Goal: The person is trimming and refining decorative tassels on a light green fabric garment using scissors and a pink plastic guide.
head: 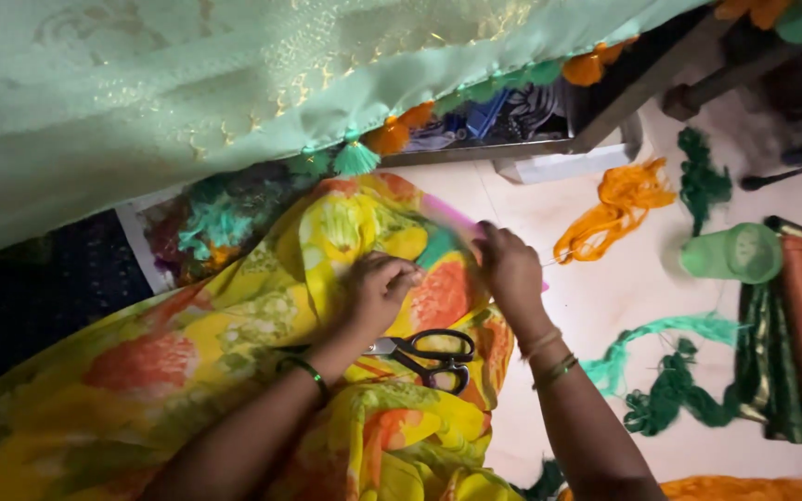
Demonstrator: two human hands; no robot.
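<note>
Both hands rest on the yellow cloth (234, 343) over the lap, left hand (378, 292) curled shut pinching it, right hand (510, 269) closed on a thread, scissors (429, 354) lying crosswise just below the left wrist.

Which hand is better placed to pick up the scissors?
Probably the left hand. The scissors lie on the yellow cloth just below its wrist, and it only rests on the cloth, while the right hand pinches a thread.

Bare floor (605, 306) lies between orange threads (619, 209), green spool (735, 252) and scissors (429, 353).
</note>
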